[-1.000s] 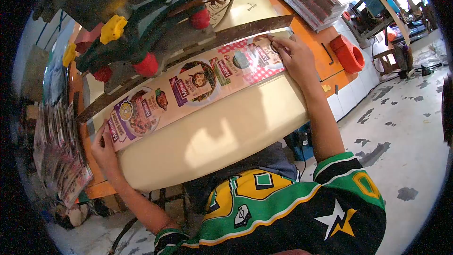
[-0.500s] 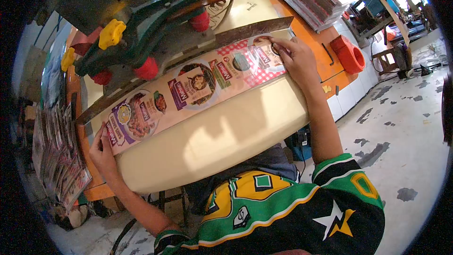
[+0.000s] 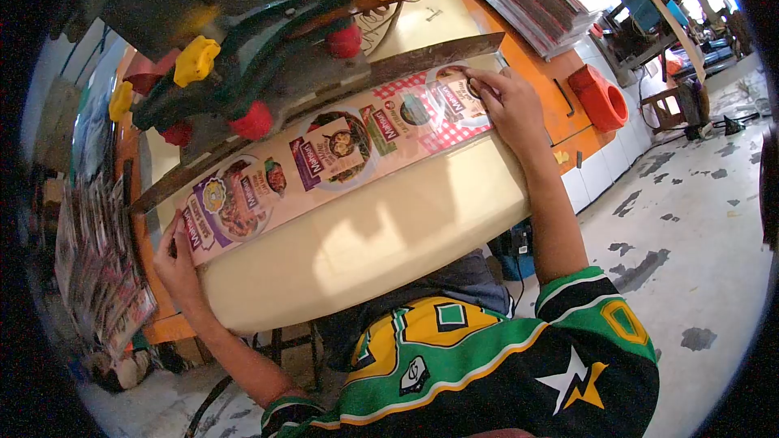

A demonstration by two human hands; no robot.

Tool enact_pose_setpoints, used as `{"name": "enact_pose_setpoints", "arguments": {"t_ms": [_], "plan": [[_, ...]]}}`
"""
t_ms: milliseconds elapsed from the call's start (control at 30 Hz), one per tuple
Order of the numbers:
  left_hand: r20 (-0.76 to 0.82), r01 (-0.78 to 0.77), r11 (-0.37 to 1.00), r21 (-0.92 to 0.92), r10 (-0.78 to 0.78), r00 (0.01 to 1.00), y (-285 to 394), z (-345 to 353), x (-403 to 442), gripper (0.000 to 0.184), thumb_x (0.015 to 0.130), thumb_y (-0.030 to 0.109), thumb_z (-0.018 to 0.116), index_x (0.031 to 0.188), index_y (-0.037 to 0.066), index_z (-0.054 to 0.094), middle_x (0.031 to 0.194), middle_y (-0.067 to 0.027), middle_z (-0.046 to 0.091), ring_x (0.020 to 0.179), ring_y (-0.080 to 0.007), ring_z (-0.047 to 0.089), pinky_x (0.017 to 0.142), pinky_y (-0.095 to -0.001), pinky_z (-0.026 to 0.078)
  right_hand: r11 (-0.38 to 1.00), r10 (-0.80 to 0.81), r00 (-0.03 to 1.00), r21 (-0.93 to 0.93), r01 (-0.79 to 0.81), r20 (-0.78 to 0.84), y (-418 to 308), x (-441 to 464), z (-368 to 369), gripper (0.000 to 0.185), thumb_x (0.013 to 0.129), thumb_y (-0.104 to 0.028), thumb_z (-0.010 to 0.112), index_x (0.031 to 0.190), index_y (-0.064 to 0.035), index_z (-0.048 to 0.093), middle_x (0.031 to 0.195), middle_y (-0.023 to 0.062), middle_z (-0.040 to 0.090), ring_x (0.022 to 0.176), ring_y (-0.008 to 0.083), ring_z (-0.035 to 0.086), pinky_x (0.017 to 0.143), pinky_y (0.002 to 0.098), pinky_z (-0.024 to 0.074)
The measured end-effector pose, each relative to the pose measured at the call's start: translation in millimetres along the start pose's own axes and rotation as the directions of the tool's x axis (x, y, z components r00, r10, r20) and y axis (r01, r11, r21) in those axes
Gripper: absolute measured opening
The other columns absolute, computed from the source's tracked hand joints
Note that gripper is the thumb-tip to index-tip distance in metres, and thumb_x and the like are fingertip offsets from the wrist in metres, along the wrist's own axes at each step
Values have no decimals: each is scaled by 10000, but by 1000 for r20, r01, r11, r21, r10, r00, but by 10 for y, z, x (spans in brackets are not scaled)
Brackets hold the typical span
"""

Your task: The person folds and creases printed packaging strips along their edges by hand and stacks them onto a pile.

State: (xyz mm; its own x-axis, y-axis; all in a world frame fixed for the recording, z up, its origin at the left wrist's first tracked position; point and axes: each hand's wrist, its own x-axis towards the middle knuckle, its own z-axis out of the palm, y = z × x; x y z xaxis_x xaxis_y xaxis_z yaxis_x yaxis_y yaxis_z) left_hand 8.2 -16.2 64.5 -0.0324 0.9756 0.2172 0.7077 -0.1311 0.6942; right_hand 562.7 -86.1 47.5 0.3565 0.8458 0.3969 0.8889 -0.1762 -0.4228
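A long printed plastic strip [image 3: 324,150] with food pictures lies across a padded cream surface [image 3: 365,235], against a dark metal bar [image 3: 438,50]. My left hand [image 3: 177,264] grips the strip's lower left end, thumb and fingers pressed together at its edge. At the upper right end, my right hand [image 3: 507,105] pinches the strip's corner between thumb and bent fingers. Between the hands the strip lies stretched out nearly flat.
A green machine arm [image 3: 260,40] with yellow knobs and red feet stands beyond the bar. Stacked printed sheets [image 3: 527,0] lie at the upper right, near a red ring-shaped part [image 3: 599,96] and a hex key [image 3: 563,97]. More printed bundles [image 3: 101,268] hang at the left.
My left hand has shifted slightly left and down with its end of the strip. My right hand keeps its hold and has barely moved.
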Motion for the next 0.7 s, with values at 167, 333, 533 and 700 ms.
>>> {"name": "enact_pose_setpoints", "arguments": {"t_ms": [167, 333, 533, 700], "plan": [[10, 10, 995, -97, -9, 1000, -158, 12, 48, 389, 1029, 233, 562, 1311, -24, 639, 1199, -155, 707, 1017, -158, 634, 923, -314, 491, 1000, -1, 1000, 15, 1, -1, 25, -6, 28, 243, 956, -280, 648, 1160, -203, 754, 830, 135, 600, 778, 293, 617, 705, 404, 466], [-28, 34, 993, 112, -31, 999, 261, -32, -60, 397, 1013, 259, 585, 1272, -32, 661, 1146, -146, 725, 998, -156, 634, 905, -307, 490, 990, 30, 999, 137, -35, 39, -64, -38, -34, 253, 962, -224, 636, 1174, -135, 741, 933, 154, 675, 879, 300, 672, 785, 379, 506], [-127, -1, 990, 143, 20, 992, 116, -124, -43, 367, 988, 273, 616, 1221, 2, 699, 959, -191, 743, 844, -163, 665, 790, -310, 512, 994, -37, 997, 103, 30, 63, -185, 14, -80, 264, 973, -175, 627, 1187, -45, 709, 878, 156, 655, 815, 244, 636, 765, 339, 486], [-165, 10, 992, 125, 11, 986, -73, -211, -23, 288, 965, 274, 639, 1207, 152, 737, 827, -154, 724, 659, -153, 637, 641, -325, 498, 985, -50, 998, 170, 43, 37, -274, -29, -26, 263, 987, -192, 626, 1172, -22, 704, 903, 162, 663, 819, 247, 630, 757, 336, 480]]}}
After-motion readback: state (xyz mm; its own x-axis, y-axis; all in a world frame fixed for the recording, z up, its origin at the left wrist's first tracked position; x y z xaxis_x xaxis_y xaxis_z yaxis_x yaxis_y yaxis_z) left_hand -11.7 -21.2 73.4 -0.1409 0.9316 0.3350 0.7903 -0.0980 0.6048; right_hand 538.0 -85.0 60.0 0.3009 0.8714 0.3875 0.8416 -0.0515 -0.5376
